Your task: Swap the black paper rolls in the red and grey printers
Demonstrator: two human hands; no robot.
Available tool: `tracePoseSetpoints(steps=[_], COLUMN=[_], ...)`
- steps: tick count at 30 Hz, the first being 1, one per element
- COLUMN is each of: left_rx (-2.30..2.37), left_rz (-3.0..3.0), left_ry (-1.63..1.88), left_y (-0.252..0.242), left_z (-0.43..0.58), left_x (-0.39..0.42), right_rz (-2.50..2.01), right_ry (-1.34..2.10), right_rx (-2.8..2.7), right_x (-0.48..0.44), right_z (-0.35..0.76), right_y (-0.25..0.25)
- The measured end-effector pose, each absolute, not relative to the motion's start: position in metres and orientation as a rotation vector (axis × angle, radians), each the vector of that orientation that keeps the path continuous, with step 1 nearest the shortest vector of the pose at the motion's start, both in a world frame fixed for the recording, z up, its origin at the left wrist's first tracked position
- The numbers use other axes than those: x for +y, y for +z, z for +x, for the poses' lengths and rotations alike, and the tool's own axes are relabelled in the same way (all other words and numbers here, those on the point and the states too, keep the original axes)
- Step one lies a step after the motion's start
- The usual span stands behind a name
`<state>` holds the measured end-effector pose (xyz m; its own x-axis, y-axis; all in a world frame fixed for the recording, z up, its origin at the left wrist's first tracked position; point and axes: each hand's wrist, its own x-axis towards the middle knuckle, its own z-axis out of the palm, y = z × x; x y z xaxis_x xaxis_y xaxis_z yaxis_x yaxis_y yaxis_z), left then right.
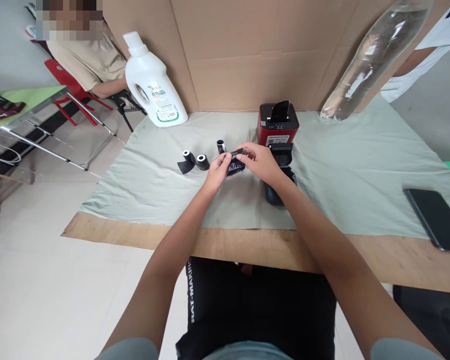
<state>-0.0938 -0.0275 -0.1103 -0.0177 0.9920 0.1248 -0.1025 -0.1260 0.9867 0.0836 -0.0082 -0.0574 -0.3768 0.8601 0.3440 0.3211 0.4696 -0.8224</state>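
Both hands meet over the middle of the cloth-covered table [360,165]. My left hand [218,170] and my right hand [258,160] are closed together on a small black roll [236,161] held between the fingertips. Just left of the hands, two black rolls with white cores [195,161] lie on the cloth, one trailing a loose black strip. A third small roll [221,146] stands upright behind them. Right behind my right hand sits a red label printer [278,124] with a black opened part [281,170] in front of it, partly hidden by my wrist.
A white detergent jug [152,85] stands at the back left against a cardboard wall [247,50]. A clear plastic bottle [371,55] leans at the back right. A black phone [437,219] lies near the right edge. Another person [93,60] sits at far left.
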Motion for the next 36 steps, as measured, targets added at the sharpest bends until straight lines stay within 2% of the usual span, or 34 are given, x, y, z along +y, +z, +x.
tracePoseSetpoints(steps=[7, 13, 16, 20, 25, 30, 36], left_rx=[0.989, 1.021, 1.191, 1.420, 1.478, 1.427, 1.344], left_rz=[1.299, 1.520, 1.723, 1.934, 2.024, 2.257, 2.173], left_ry=[1.422, 1.246, 1.242, 1.218, 1.037, 1.136, 1.261], left_y=[-0.121, -0.122, -0.120, -0.120, -0.121, -0.119, -0.121], left_z=[-0.094, -0.093, -0.093, -0.096, -0.098, -0.097, -0.097], left_x=[-0.024, -0.025, -0.029, -0.032, -0.035, -0.038, -0.035], right_rz=[-1.021, -1.122, -1.163, -1.205, -1.326, -1.384, -1.392], right_ry=[1.046, 0.650, 0.555, 0.480, 0.467, 0.519, 0.492], right_rx=[-1.839, -2.042, -2.172, -2.342, -2.455, -2.427, -2.418], right_x=[-0.011, -0.012, -0.015, -0.018, -0.018, -0.015, -0.009], right_z=[0.083, 0.086, 0.085, 0.082, 0.083, 0.088, 0.090], right_y=[-0.055, -0.050, -0.049, -0.055, -0.061, -0.059, -0.060])
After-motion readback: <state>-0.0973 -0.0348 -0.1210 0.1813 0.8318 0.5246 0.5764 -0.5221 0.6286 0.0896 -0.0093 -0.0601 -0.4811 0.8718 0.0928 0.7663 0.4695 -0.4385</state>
